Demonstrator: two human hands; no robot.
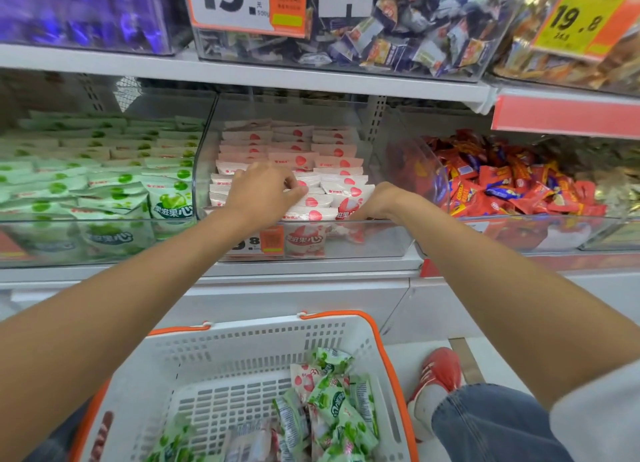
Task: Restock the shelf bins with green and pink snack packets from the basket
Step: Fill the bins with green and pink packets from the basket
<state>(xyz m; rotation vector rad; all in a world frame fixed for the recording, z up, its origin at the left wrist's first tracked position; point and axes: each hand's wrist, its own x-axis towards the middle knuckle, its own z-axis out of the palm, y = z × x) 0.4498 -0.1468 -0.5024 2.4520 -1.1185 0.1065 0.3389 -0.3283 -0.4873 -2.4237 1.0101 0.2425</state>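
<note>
Nearest, a white basket (242,350) with orange handles is sitting low in front of the person, carrying a jumble of green packets (332,406) and a few pink ones towards its right side. A red shoe (438,371) is showing just beside it on the floor. Both bare arms are reaching over the basket into the middle bin (374,239) on the shelf. The left hand (263,193) is curling its fingers and thumb onto the pink packets (298,156) lying in rows there, seemingly pinching one near the front. The right hand (377,201) is resting just beside it on the front row, its fingers bending down out of sight, so I cannot tell whether it is holding anything. The green bin (34,239) is sitting full on the left, with red sweets (519,184) on the right. Farthest up, a price tag (235,0) is hanging above.
</note>
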